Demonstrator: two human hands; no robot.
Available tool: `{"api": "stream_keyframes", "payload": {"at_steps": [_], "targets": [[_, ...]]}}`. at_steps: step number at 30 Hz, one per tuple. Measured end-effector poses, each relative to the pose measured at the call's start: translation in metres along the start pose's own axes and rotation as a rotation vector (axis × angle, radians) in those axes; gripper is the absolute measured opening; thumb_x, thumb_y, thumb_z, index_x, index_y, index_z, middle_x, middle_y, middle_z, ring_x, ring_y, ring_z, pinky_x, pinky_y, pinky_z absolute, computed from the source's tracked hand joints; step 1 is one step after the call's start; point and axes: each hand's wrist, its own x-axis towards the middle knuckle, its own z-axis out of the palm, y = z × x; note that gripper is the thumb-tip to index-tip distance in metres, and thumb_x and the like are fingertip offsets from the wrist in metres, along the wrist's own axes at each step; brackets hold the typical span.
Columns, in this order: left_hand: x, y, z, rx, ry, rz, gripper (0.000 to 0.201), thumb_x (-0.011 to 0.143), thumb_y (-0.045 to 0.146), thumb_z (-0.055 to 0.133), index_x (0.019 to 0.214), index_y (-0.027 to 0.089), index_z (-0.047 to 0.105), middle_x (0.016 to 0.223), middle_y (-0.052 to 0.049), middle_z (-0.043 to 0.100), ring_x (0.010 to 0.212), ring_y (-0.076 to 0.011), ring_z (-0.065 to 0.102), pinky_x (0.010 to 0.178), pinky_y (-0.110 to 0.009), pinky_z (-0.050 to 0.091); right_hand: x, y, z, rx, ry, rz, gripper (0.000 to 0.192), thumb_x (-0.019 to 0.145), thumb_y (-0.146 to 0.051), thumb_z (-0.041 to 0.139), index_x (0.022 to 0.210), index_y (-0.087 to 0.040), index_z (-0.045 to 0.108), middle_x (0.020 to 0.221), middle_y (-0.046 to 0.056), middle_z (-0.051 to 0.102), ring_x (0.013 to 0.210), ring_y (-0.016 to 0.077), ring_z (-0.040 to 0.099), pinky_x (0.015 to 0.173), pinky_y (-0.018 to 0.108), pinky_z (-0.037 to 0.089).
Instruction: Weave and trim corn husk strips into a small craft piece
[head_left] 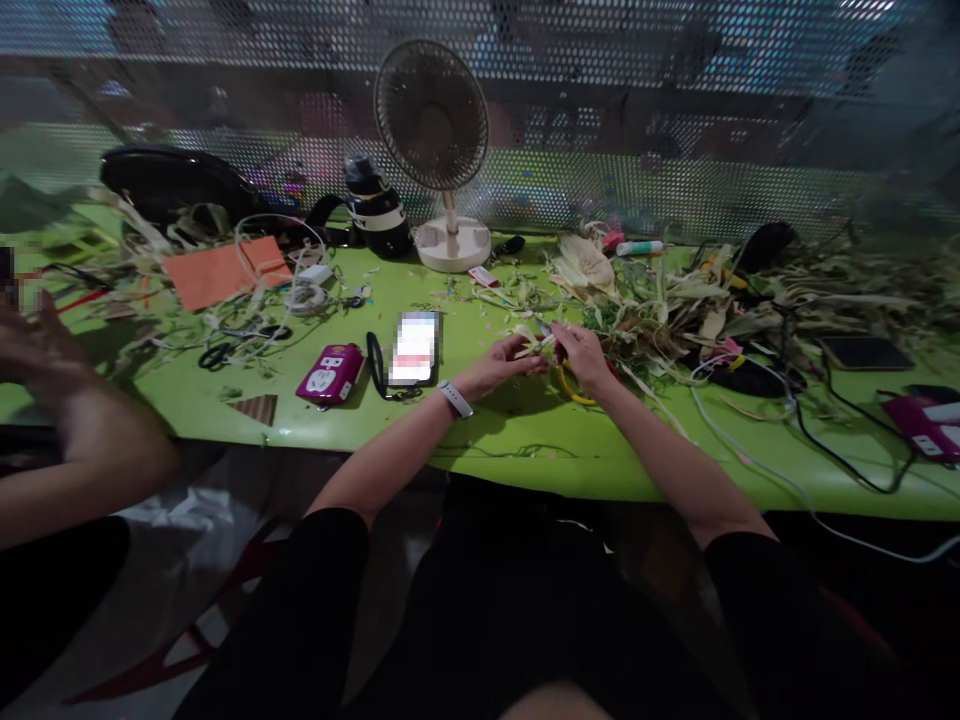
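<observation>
My left hand (501, 368), with a pale band on the wrist, pinches a pale green strip of corn husk (531, 345) just above the green table. Close beside it, my right hand (581, 358) is closed on a small tool with a grey pointed tip (544, 327); the hand hides the rest, so its kind is unclear. The tip is at the husk strip. Beneath my right hand curves a yellow loop (576, 390), partly covered. A heap of loose husks (645, 320) lies just beyond and to the right.
A fan (450, 240), a black bottle (379, 215) and a glue stick (639, 248) stand or lie at the back. Left are a phone (415, 350), a purple power strip (330, 375), scissors (217, 355) and orange paper (225, 275). Another person's arm (97, 430) rests far left. Cables (750, 450) trail right.
</observation>
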Motion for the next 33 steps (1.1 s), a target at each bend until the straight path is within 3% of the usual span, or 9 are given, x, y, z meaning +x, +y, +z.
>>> {"api": "stream_keyframes", "payload": {"at_steps": [5,9,12,15,18,22,25,29,33], "targets": [[0.004,0.0,-0.005,-0.122,0.223,0.042,0.054,0.069,0.023,0.082,0.119,0.019,0.061,0.097,-0.003,0.071,0.09,-0.0129,0.067,0.087,-0.028,0.047,-0.002,-0.001,0.008,0.311,0.141,0.118,0.036,0.065,-0.053,0.073,0.061,-0.02,0.058,0.056,-0.003,0.056,0.049,0.0085,0.047,0.05,0.024,0.039],[0.007,0.0,-0.006,-0.267,0.332,-0.012,0.046,0.072,0.026,0.081,0.114,0.019,0.064,0.088,0.0,0.071,0.08,-0.0099,0.065,0.082,-0.026,0.048,-0.006,-0.005,0.014,0.394,0.084,0.123,0.027,0.062,-0.045,0.072,0.065,-0.02,0.063,0.059,-0.003,0.061,0.05,0.0088,0.049,0.05,0.023,0.04],[0.008,-0.001,-0.004,-0.278,0.288,0.003,0.039,0.071,0.037,0.081,0.101,0.017,0.069,0.085,-0.001,0.07,0.076,-0.0105,0.064,0.076,-0.025,0.048,-0.009,-0.006,0.014,0.282,-0.015,0.136,0.029,0.061,-0.046,0.073,0.061,-0.02,0.061,0.053,-0.004,0.057,0.046,0.0079,0.044,0.046,0.023,0.034],[0.008,-0.004,-0.002,-0.143,0.214,0.081,0.037,0.069,0.043,0.082,0.088,0.015,0.069,0.074,0.001,0.067,0.066,-0.0081,0.058,0.068,-0.022,0.045,-0.009,-0.006,0.009,0.122,-0.147,0.117,0.037,0.065,-0.053,0.071,0.057,-0.02,0.058,0.048,-0.004,0.052,0.045,0.0086,0.043,0.046,0.024,0.034],[0.008,-0.009,-0.002,0.009,0.124,0.074,0.038,0.073,0.05,0.077,0.08,0.015,0.064,0.062,0.003,0.058,0.057,-0.0068,0.05,0.06,-0.022,0.04,-0.005,-0.005,-0.001,0.03,-0.126,0.063,0.05,0.075,-0.065,0.06,0.054,-0.02,0.053,0.043,-0.005,0.042,0.043,0.0092,0.04,0.047,0.025,0.032],[0.008,-0.013,-0.001,0.105,-0.017,0.019,0.036,0.078,0.048,0.073,0.086,0.015,0.065,0.065,0.003,0.054,0.058,-0.0065,0.044,0.057,-0.022,0.036,-0.001,-0.007,-0.008,-0.139,-0.186,0.045,0.06,0.075,-0.074,0.055,0.051,-0.02,0.049,0.044,-0.005,0.037,0.045,0.0083,0.034,0.049,0.026,0.027],[0.007,-0.011,0.001,0.137,-0.05,0.051,0.037,0.078,0.045,0.073,0.099,0.016,0.068,0.081,-0.001,0.063,0.075,-0.0106,0.053,0.072,-0.024,0.042,-0.001,-0.009,-0.004,-0.234,-0.235,-0.014,0.058,0.071,-0.073,0.061,0.052,-0.018,0.052,0.049,-0.004,0.043,0.05,0.0083,0.035,0.051,0.026,0.025],[0.004,-0.004,0.005,0.181,-0.08,0.105,0.042,0.077,0.05,0.072,0.102,0.016,0.07,0.098,-0.005,0.067,0.093,-0.0153,0.056,0.089,-0.03,0.042,-0.004,-0.009,0.001,-0.138,-0.231,0.028,0.053,0.071,-0.069,0.06,0.052,-0.019,0.05,0.047,-0.005,0.04,0.046,0.0078,0.032,0.048,0.026,0.023],[0.002,-0.003,0.004,0.232,-0.099,0.094,0.048,0.077,0.057,0.069,0.101,0.015,0.069,0.086,-0.003,0.062,0.076,-0.0109,0.05,0.073,-0.025,0.04,-0.006,-0.006,0.003,-0.077,-0.185,0.03,0.051,0.071,-0.062,0.062,0.048,-0.021,0.045,0.045,-0.005,0.038,0.044,0.0071,0.03,0.047,0.025,0.023]]}}
